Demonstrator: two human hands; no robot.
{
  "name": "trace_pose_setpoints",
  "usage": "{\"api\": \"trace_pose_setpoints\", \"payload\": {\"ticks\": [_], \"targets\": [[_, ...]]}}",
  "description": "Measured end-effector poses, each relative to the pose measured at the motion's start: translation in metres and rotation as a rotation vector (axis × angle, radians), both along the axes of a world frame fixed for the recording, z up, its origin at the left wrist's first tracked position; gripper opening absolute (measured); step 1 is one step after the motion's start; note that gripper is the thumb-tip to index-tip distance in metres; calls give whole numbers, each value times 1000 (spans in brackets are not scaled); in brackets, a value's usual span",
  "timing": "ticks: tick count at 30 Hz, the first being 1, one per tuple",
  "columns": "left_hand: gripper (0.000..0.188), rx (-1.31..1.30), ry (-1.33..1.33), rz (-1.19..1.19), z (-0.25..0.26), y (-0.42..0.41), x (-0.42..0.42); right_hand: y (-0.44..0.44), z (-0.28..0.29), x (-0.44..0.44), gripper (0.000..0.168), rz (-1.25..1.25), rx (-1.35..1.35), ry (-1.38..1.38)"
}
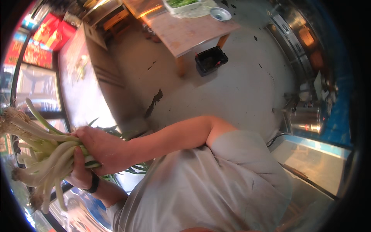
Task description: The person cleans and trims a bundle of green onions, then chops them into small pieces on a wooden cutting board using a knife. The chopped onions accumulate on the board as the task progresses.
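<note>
A thick bunch of scallions is held at the far left, its root ends spread toward the picture's left rim. My right hand is closed around the stalks from above, with the forearm crossing in front of my body. Just below it, my left hand, with a black band on the wrist, grips the same bunch, its thumb lying on the stalks. Green leaves stick out behind the right wrist and forearm. Parts of both hands' fingers are hidden by the stalks.
A pale counter beside the windows holds a few plant scraps. Ahead stands a wooden-legged table with a white tub of greens and a bowl. A black-lined bin is near its leg; metal kitchen equipment lines the right.
</note>
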State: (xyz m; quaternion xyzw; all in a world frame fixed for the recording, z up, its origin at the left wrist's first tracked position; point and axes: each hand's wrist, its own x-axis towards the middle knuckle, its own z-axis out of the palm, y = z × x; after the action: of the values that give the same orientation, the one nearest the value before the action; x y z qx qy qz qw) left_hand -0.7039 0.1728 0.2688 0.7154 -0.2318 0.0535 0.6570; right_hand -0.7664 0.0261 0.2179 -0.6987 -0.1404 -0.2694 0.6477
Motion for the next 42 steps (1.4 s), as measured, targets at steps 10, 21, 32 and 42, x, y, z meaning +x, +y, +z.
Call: {"api": "trace_pose_setpoints", "payload": {"ticks": [10,21,32,42], "targets": [[77,-427,10,-838,34,-331,-126,-289,-8,-266,133,-652,-339,-43],[76,-679,284,-869,-28,-653,-145,-548,-226,-438,106,-855,-182,559],[94,-781,185,-707,-80,-935,-53,-711,-486,-877,58,-850,104,1983],[93,-1067,251,-770,-89,-987,-29,-973,-516,-825,31,-331,494,2038]]}}
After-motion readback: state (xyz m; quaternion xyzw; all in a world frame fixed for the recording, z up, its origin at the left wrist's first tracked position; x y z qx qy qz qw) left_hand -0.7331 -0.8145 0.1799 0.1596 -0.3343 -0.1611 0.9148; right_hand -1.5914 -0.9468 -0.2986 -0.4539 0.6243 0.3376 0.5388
